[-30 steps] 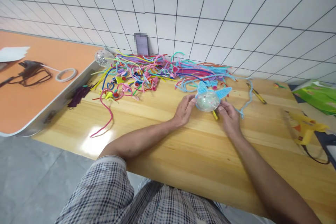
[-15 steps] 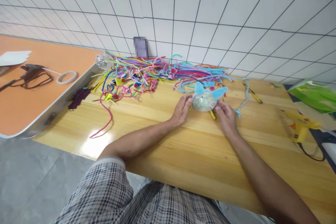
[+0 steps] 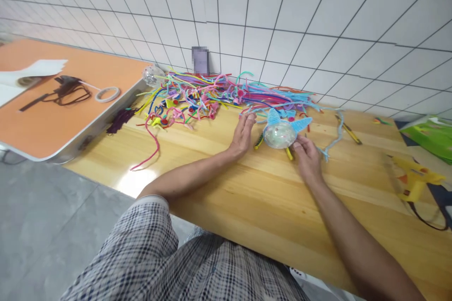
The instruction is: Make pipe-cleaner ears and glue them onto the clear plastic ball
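Observation:
A clear, speckled ball (image 3: pixel 280 135) with two light-blue pipe-cleaner ears (image 3: pixel 301 124) sits over the wooden table. Its right edge is gripped by my right hand (image 3: pixel 308 157), thumb in front and fingers curled behind. To the left of the ball, apart from it, my left hand (image 3: pixel 243 135) is raised with its fingers stretched out and holds nothing. Yellow handle-like ends (image 3: pixel 289 153) poke out from below the ball; what they belong to is hidden. A light-blue fuzzy strand (image 3: pixel 339 134) curves over the table to the right.
Piled pipe cleaners (image 3: pixel 212 91) line the wall, with a second clear ball (image 3: pixel 153 75) at their left end. A yellow glue gun (image 3: pixel 416 181) and a yellow cutter (image 3: pixel 351 132) lie right. An orange-topped table (image 3: pixel 116 70) at left holds a tape roll (image 3: pixel 108 94) and a dark corded tool (image 3: pixel 68 87).
My left hand has come off the ball and moved left, its fingers now straight. The right hand stays on the ball. The whole view has shifted slightly.

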`<state>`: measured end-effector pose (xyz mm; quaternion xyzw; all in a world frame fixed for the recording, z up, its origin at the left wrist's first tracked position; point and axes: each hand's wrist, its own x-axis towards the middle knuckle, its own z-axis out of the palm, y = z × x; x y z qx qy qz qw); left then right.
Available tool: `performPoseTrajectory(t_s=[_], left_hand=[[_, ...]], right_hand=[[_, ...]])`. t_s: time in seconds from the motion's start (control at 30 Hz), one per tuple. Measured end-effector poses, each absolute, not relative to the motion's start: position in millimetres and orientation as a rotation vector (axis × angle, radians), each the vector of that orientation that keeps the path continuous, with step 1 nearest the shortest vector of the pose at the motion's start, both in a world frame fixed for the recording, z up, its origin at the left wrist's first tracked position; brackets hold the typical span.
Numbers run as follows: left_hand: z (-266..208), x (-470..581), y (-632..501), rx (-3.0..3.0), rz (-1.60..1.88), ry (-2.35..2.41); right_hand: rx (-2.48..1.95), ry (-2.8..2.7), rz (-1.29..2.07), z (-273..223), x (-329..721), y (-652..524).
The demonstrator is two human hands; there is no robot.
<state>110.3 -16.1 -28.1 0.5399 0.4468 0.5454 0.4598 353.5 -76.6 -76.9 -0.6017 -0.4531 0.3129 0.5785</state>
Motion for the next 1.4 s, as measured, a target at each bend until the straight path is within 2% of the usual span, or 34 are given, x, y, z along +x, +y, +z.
performPoseTrajectory(t_s=[0.2, 0.27, 0.37, 0.47, 0.6, 0.83, 1.17, 1.27, 1.4], left_hand=[[8.8, 74.5, 56.7, 1.594, 1.563, 1.116], [20.9, 53.5, 97.0, 1.675, 1.615, 1.262], [30.8, 24.8, 151.0, 1.765, 1.463, 1.638], [25.4, 8.4, 177.4, 1.874, 1.178, 1.913], [1.3, 4.8, 172.3, 1.997, 0.874, 2.011], [-29.4, 4.8, 159.3, 2.047, 0.887, 2.028], [-26.8, 2.0, 161.4, 1.922, 0.985, 2.013], [-24.6, 3.9, 158.2, 1.962, 0.909, 2.009], [-22.2, 4.8, 156.6, 2.022, 0.777, 2.026]], right_hand=[[-1.429, -1.074, 0.719, -78.2, 355.3, -77.8], [-1.435, -1.07, 0.729, -77.8, 355.3, -78.0], [-1.451, -1.057, 0.743, -76.8, 355.0, -78.8], [-1.45, -1.05, 0.758, -75.6, 354.3, -79.6], [-1.453, -1.048, 0.759, -75.0, 353.6, -80.5], [-1.475, -1.072, 0.727, -73.8, 355.1, -83.9], [-1.49, -0.99, 0.675, -74.1, 359.1, -87.0], [-1.427, -0.888, 0.596, -57.1, 358.7, -88.9], [-1.411, -0.909, 0.344, -2.3, 359.8, -94.6]])
